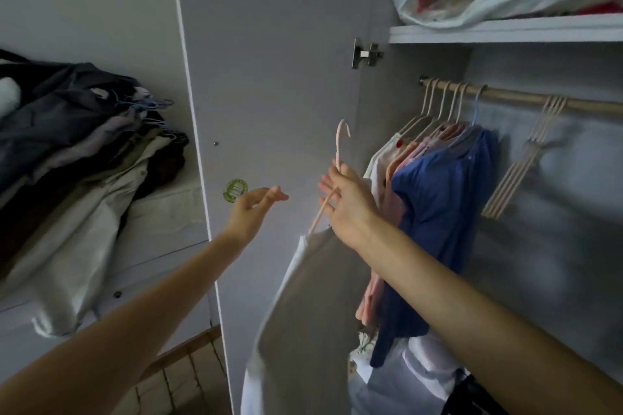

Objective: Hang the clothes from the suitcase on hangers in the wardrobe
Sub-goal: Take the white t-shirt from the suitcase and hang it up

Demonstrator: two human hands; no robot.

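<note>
The person is in the middle of carrying a loaded hanger to the wardrobe rail (526,98), which serves here as the landmark. The right hand (349,204) is gripping the neck of a pale pink hanger (338,158), fingers curled round the stem just under the hook, and a white garment (303,307) is hanging from it, draping down well below and to the left of the rail. The hook is pointing up and is sitting lower than the rail, left of its near end and in front of the open wardrobe door (276,77). The left hand (258,209) is hovering farther left of the rail, fingers loosely extended and holding nothing, apart from the hanger. Under the rail's left end, hung clothes (438,185) in white, pink and blue are crowding together; a cluster of empty hangers (519,172) is dangling farther right. Judging from this, the step in hand is hanging the white garment, and the next move is probably calling for a lift up and rightward, so the hook clears the rail and drops over it, likely in the bare stretch between the blue top and the empty hangers.
</note>
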